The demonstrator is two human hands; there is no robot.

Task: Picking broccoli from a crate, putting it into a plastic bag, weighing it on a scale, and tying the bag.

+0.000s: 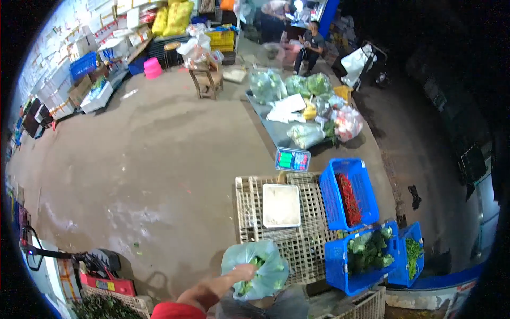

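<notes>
From the lower edge my left forearm, in a red sleeve, reaches to a translucent pale-green plastic bag (271, 279) with green leafy vegetables inside. My left hand (244, 272) is closed at the top of the bag, its fingers next to the greens that show through. The bag hangs in front of my legs, close to the near edge of a slatted plastic pallet platform (249, 234). My right hand does not show. A patch of skin (262, 302) lies under the bag, but I cannot tell what part it is.
On the platform rests a weighing scale with a white pan (281, 206) and a display (292, 159). Blue crates hold red chilies (348, 199), broccoli (372, 250) and green peppers (413, 258). Bagged vegetables (308, 135) cover a low table beyond. A person (312, 45) sits behind it.
</notes>
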